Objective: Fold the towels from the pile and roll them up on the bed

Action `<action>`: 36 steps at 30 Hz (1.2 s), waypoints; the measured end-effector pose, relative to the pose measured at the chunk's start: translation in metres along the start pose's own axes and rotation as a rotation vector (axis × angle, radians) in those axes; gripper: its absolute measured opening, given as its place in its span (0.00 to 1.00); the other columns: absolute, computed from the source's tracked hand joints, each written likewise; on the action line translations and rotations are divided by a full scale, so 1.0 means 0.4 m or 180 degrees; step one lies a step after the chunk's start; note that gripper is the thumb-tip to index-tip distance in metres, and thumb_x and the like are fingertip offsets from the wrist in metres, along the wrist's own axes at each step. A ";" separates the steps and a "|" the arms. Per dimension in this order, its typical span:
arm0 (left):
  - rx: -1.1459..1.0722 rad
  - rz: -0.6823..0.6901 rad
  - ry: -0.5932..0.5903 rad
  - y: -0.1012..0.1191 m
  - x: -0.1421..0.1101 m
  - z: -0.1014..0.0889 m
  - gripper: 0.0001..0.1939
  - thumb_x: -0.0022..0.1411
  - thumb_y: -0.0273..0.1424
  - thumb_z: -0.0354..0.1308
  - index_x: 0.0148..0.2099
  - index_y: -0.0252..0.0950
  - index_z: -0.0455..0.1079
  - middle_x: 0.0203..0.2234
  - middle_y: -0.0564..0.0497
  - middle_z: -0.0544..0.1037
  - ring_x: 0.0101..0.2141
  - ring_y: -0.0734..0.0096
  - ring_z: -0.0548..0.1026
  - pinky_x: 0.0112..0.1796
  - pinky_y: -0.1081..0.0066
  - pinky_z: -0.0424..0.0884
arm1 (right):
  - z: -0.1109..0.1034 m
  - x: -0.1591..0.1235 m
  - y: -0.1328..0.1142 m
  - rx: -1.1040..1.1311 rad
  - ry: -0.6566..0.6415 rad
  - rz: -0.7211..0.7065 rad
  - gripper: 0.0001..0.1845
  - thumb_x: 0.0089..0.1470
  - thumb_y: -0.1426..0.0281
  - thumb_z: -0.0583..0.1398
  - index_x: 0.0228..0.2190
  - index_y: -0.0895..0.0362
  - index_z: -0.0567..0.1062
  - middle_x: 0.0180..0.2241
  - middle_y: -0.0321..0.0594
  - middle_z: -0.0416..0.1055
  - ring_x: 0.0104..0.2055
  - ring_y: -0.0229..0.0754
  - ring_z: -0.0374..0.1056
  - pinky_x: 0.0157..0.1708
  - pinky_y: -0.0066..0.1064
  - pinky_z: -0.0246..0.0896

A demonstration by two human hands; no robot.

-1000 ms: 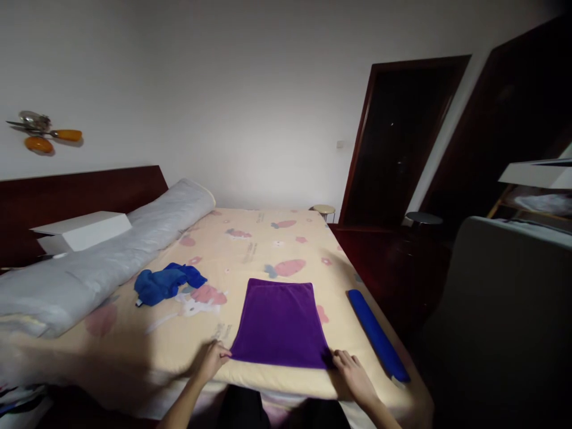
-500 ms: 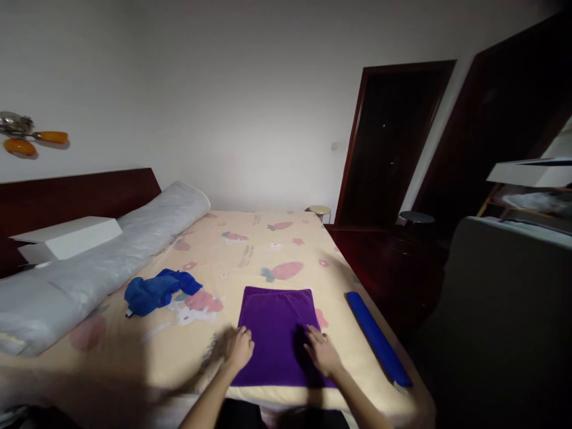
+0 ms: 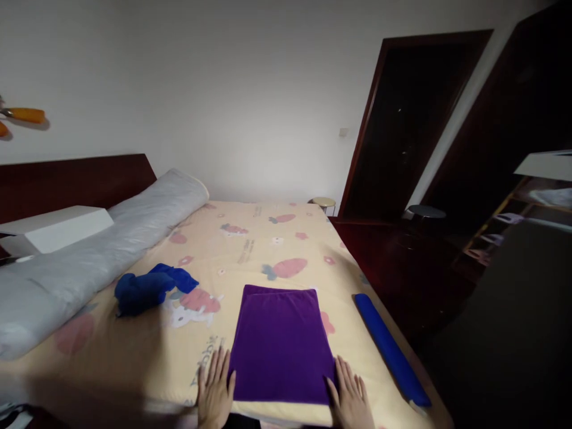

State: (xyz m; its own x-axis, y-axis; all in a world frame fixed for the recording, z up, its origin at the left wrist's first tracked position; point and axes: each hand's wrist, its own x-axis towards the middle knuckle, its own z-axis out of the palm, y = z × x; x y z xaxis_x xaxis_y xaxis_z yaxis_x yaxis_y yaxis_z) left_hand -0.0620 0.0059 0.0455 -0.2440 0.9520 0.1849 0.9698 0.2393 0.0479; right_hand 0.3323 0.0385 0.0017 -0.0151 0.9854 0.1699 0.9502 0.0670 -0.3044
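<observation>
A folded purple cloth (image 3: 281, 345) lies flat on the bed near its front edge. My left hand (image 3: 215, 387) rests open beside the cloth's left edge, fingers stretched forward and the thumb close to the fabric. On the other side, my right hand (image 3: 351, 393) is flat with fingers spread, its thumb at the cloth's lower right edge. Neither hand grips anything. Further right lies a long, narrow blue folded cloth (image 3: 391, 348). To the left is a crumpled blue cloth (image 3: 154, 287).
The bed sheet (image 3: 250, 262) has a carrot and rabbit print. A grey roll (image 3: 129, 232) and a white box (image 3: 62, 229) are by the headboard (image 3: 75, 179). Stools, a yellow one (image 3: 324, 202) and a dark one (image 3: 426, 211), stand beyond the bed's right side.
My hands have moved from on top of the purple cloth out to its two sides and nearer to me, with fingers now extended. The view has shifted slightly.
</observation>
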 end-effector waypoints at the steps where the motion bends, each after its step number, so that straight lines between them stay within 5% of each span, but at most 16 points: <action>1: -0.0030 -0.0065 0.0210 0.011 0.010 -0.010 0.29 0.67 0.35 0.39 0.69 0.45 0.40 0.68 0.51 0.53 0.67 0.59 0.52 0.66 0.45 0.43 | -0.001 0.003 -0.010 0.0021 0.0144 -0.0011 0.37 0.62 0.52 0.43 0.66 0.58 0.49 0.66 0.46 0.50 0.68 0.56 0.46 0.65 0.61 0.45; 4: -0.0295 0.0142 0.0648 0.115 0.043 -0.025 0.31 0.68 0.34 0.37 0.69 0.43 0.30 0.68 0.50 0.52 0.67 0.61 0.52 0.66 0.47 0.44 | 0.019 0.035 -0.128 0.0218 0.0344 -0.0397 0.33 0.64 0.60 0.43 0.67 0.50 0.39 0.67 0.42 0.47 0.68 0.53 0.46 0.64 0.59 0.49; 7: -0.0640 0.1073 0.0464 0.249 0.074 -0.001 0.33 0.68 0.31 0.38 0.69 0.47 0.28 0.68 0.56 0.54 0.66 0.66 0.57 0.65 0.55 0.55 | 0.062 0.096 -0.269 0.0462 0.0025 -0.1162 0.34 0.63 0.68 0.43 0.65 0.45 0.34 0.67 0.36 0.45 0.68 0.50 0.48 0.63 0.53 0.55; 9: -0.0761 0.1645 0.0228 0.286 0.097 0.036 0.34 0.67 0.31 0.40 0.69 0.49 0.28 0.67 0.59 0.54 0.64 0.69 0.60 0.62 0.60 0.62 | 0.079 0.140 -0.296 0.0530 -0.0319 -0.1594 0.36 0.61 0.69 0.46 0.64 0.41 0.35 0.66 0.32 0.46 0.66 0.49 0.51 0.62 0.50 0.58; 12: -0.0649 0.1943 -0.0066 0.202 0.132 0.097 0.36 0.66 0.36 0.45 0.68 0.55 0.28 0.66 0.62 0.55 0.62 0.67 0.64 0.59 0.61 0.67 | 0.067 0.190 -0.190 0.0467 -0.0548 -0.1725 0.35 0.60 0.63 0.51 0.62 0.32 0.41 0.63 0.26 0.52 0.63 0.48 0.58 0.59 0.45 0.64; 16: -0.0258 0.1098 -0.0034 -0.011 0.169 0.115 0.35 0.66 0.38 0.44 0.66 0.54 0.28 0.66 0.58 0.56 0.63 0.58 0.63 0.60 0.50 0.63 | 0.014 0.204 0.034 0.0291 -0.0134 -0.1247 0.34 0.62 0.56 0.51 0.64 0.37 0.41 0.65 0.31 0.51 0.64 0.52 0.55 0.61 0.53 0.60; 18: -0.0192 0.0943 0.0126 -0.043 0.187 0.095 0.34 0.66 0.38 0.44 0.67 0.53 0.28 0.66 0.57 0.55 0.64 0.56 0.60 0.63 0.48 0.57 | -0.004 0.215 0.057 0.0246 -0.0096 -0.1281 0.35 0.61 0.55 0.52 0.64 0.38 0.42 0.65 0.32 0.51 0.65 0.52 0.55 0.62 0.53 0.59; 20: -0.0236 0.1068 0.0220 0.008 0.211 0.068 0.34 0.67 0.37 0.43 0.68 0.51 0.29 0.67 0.58 0.53 0.65 0.58 0.57 0.64 0.49 0.54 | -0.001 0.247 -0.002 0.0255 -0.0078 -0.1303 0.35 0.62 0.55 0.51 0.65 0.40 0.41 0.66 0.34 0.50 0.66 0.51 0.53 0.62 0.51 0.58; 25: -0.0581 0.1572 -0.0033 0.276 0.322 0.039 0.33 0.68 0.30 0.37 0.69 0.45 0.26 0.69 0.55 0.48 0.67 0.66 0.54 0.64 0.55 0.58 | 0.065 0.386 -0.260 0.0536 -0.0399 -0.1668 0.31 0.65 0.58 0.46 0.65 0.44 0.40 0.67 0.36 0.48 0.68 0.47 0.49 0.65 0.47 0.52; 27: -0.0630 0.1725 -0.0190 0.328 0.381 0.055 0.32 0.69 0.30 0.38 0.69 0.45 0.27 0.69 0.55 0.48 0.67 0.66 0.53 0.64 0.55 0.59 | 0.078 0.445 -0.289 0.0654 -0.0660 -0.1867 0.31 0.65 0.57 0.46 0.65 0.44 0.42 0.67 0.36 0.47 0.68 0.46 0.48 0.66 0.46 0.49; 31: -0.0473 0.1585 -0.0362 0.283 0.481 0.101 0.30 0.70 0.37 0.38 0.69 0.47 0.31 0.68 0.54 0.51 0.67 0.66 0.54 0.64 0.54 0.59 | 0.063 0.544 -0.170 0.0505 -0.1028 -0.1595 0.30 0.64 0.53 0.46 0.65 0.44 0.48 0.67 0.36 0.48 0.69 0.47 0.46 0.67 0.49 0.44; 36: -0.0210 0.0690 -0.0252 0.181 0.532 0.139 0.28 0.71 0.42 0.34 0.69 0.43 0.37 0.68 0.50 0.52 0.67 0.63 0.53 0.65 0.47 0.53 | 0.055 0.594 0.010 0.0041 -0.0507 -0.0865 0.35 0.63 0.49 0.45 0.65 0.49 0.47 0.68 0.38 0.47 0.70 0.47 0.43 0.67 0.52 0.45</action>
State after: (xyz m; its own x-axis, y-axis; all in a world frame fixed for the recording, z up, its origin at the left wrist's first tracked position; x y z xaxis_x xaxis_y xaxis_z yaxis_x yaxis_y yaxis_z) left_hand -0.0438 0.2362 0.0338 -0.0267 0.9924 0.1205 0.9966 0.0171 0.0801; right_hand 0.3257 0.2763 0.0203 -0.3175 0.9432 0.0979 0.9007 0.3322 -0.2798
